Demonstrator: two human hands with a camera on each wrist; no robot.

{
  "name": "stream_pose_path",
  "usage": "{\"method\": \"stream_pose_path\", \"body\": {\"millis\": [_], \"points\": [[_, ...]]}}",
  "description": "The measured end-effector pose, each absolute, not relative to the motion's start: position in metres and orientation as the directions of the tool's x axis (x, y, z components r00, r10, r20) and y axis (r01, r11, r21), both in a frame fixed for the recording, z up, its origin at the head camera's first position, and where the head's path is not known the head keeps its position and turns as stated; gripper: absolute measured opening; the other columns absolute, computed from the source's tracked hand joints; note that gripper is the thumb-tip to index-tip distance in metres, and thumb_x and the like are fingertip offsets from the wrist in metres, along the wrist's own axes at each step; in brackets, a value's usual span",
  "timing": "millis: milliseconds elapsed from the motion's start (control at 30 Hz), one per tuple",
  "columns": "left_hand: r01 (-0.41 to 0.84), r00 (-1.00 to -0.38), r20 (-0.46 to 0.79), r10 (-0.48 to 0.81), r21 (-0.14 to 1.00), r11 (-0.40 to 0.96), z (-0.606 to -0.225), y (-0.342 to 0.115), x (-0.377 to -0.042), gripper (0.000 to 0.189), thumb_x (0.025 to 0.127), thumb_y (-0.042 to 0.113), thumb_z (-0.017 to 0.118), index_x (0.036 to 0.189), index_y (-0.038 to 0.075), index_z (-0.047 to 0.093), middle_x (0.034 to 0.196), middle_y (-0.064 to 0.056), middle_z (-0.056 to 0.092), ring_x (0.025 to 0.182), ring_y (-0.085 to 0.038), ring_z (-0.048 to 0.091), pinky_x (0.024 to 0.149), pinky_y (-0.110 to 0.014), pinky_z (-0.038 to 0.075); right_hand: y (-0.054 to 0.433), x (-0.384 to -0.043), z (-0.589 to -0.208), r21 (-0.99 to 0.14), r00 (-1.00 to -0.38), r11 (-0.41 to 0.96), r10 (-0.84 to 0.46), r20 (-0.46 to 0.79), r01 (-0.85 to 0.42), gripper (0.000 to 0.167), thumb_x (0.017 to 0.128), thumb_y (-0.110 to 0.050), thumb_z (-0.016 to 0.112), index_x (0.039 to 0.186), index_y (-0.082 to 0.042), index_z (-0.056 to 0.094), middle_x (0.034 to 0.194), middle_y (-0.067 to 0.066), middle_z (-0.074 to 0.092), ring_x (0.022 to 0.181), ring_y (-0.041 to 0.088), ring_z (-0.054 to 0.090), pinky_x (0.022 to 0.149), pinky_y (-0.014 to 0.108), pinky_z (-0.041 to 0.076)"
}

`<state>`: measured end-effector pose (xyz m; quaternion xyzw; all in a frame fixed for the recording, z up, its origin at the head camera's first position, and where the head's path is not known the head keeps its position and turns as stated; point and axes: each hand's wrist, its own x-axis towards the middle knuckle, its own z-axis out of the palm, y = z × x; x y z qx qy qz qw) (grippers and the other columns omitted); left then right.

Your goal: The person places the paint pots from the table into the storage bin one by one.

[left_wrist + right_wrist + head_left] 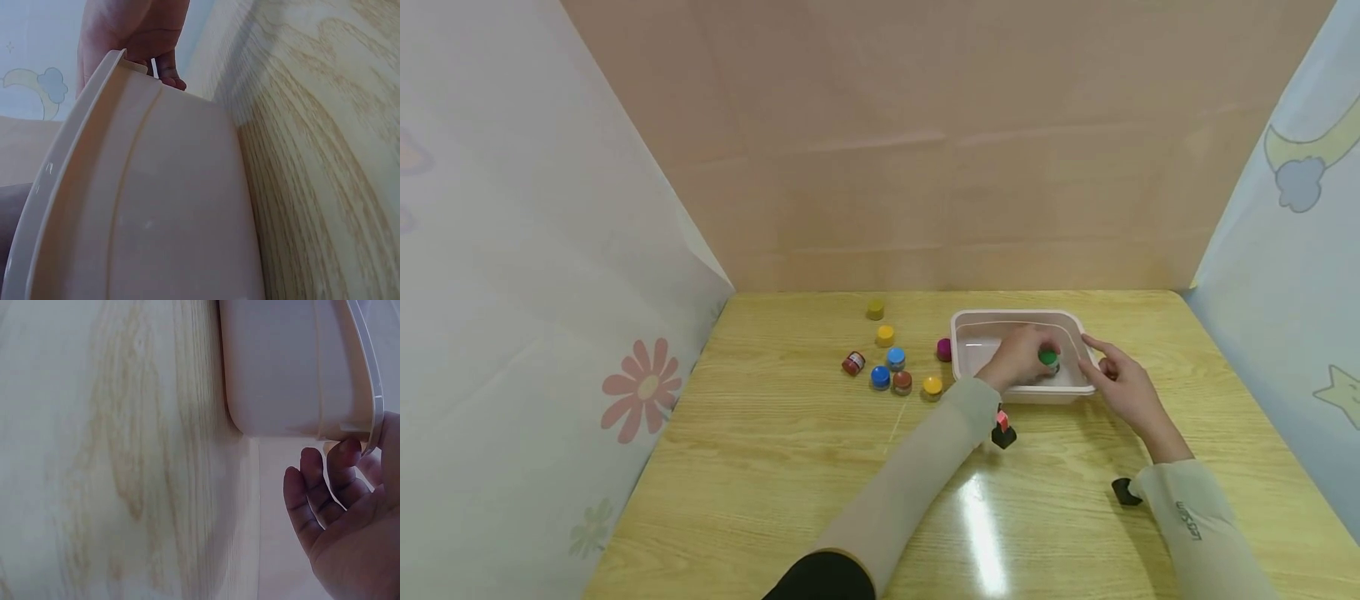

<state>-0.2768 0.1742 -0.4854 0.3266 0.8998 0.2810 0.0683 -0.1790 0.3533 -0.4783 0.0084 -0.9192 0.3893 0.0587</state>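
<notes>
In the head view, my left hand (pixel 1021 357) reaches over the near rim into a pale pink plastic tub (pixel 1037 397). Its fingers pinch a small jar with a green lid (pixel 1048 357) inside the tub, toward the right end. My right hand (pixel 1123 385) holds the tub's right rim. From the right wrist, the right hand (pixel 350 531) shows with fingertips under the rim and the other fingers loosely bent below. The tub's outer side wall (pixel 181 187) fills most of the left wrist view, hiding the jar there.
Left of the tub stand several small jars: a purple one (pixel 943 350) by its wall, two blue (pixel 880 377), orange-yellow (pixel 932 387), brown (pixel 902 382) and olive-yellow (pixel 876 309). A red-brown jar (pixel 853 362) lies tipped. A brown backdrop (pixel 955 183) rises behind the wooden table (pixel 775 450).
</notes>
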Motion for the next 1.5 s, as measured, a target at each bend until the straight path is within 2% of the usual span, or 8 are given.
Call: {"method": "stream_pose_path", "body": {"millis": [333, 700, 933, 1133, 1333, 1500], "points": [[0.576, -0.766, 0.021, 0.642, 0.465, 0.672, -0.482, 0.179, -0.272, 0.034, 0.093, 0.024, 0.080, 0.126, 0.026, 0.072, 0.133, 0.011, 0.060, 0.119, -0.001, 0.054, 0.107, -0.012, 0.039, 0.357, -0.178, -0.479, -0.716, -0.993, 0.695, 0.029, 0.116, -0.063, 0.057, 0.107, -0.029, 0.058, 0.157, -0.007, 0.043, 0.068, 0.000, 0.046, 0.054, 0.011, 0.036, 0.049, 0.029, 0.035], [0.562, -0.772, 0.024, 0.635, 0.491, 0.666, -0.477, 0.177, -0.272, 0.034, 0.094, 0.020, 0.078, 0.127, 0.026, 0.070, 0.128, 0.012, 0.062, 0.113, 0.001, 0.054, 0.100, -0.011, 0.042, 0.358, -0.181, -0.479, -0.715, -0.993, 0.695, 0.018, 0.118, -0.073, 0.057, 0.108, -0.030, 0.057, 0.157, -0.007, 0.043, 0.066, -0.002, 0.045, 0.052, 0.010, 0.035, 0.047, 0.030, 0.034], [0.522, -0.780, 0.040, 0.624, 0.592, 0.615, -0.467, 0.169, -0.272, 0.037, 0.097, 0.018, 0.074, 0.133, 0.027, 0.067, 0.129, 0.011, 0.064, 0.114, -0.001, 0.060, 0.094, -0.011, 0.046, 0.360, -0.183, -0.480, -0.706, -0.993, 0.705, 0.021, 0.119, -0.069, 0.056, 0.108, -0.028, 0.058, 0.157, -0.007, 0.043, 0.066, -0.001, 0.045, 0.052, 0.010, 0.036, 0.047, 0.030, 0.035], [0.500, -0.784, 0.066, 0.617, 0.655, 0.566, -0.448, 0.147, -0.277, 0.035, 0.100, 0.019, 0.070, 0.135, 0.023, 0.066, 0.125, 0.007, 0.064, 0.100, -0.002, 0.062, 0.078, -0.010, 0.049, 0.361, -0.182, -0.479, -0.704, -0.994, 0.708, 0.031, 0.105, -0.052, 0.057, 0.108, -0.030, 0.057, 0.158, -0.007, 0.042, 0.069, 0.001, 0.047, 0.053, 0.011, 0.037, 0.048, 0.030, 0.034], [0.538, -0.797, 0.158, 0.583, 0.623, 0.567, -0.435, 0.111, -0.291, 0.032, 0.103, 0.023, 0.066, 0.134, 0.021, 0.067, 0.127, 0.003, 0.067, 0.102, -0.005, 0.064, 0.082, -0.012, 0.049, 0.361, -0.182, -0.478, -0.702, -0.994, 0.711, 0.041, 0.103, -0.044, 0.057, 0.108, -0.031, 0.056, 0.158, -0.008, 0.042, 0.070, 0.001, 0.045, 0.055, 0.011, 0.036, 0.049, 0.029, 0.033], [0.491, -0.849, 0.187, 0.495, 0.627, 0.605, -0.436, 0.073, -0.312, 0.035, 0.101, 0.023, 0.069, 0.136, 0.021, 0.066, 0.128, 0.002, 0.068, 0.105, -0.011, 0.067, 0.086, -0.021, 0.054, 0.361, -0.182, -0.480, -0.706, -0.993, 0.707, 0.042, 0.111, -0.049, 0.057, 0.108, -0.031, 0.057, 0.158, -0.007, 0.042, 0.070, 0.002, 0.045, 0.056, 0.011, 0.036, 0.049, 0.029, 0.033]]}}
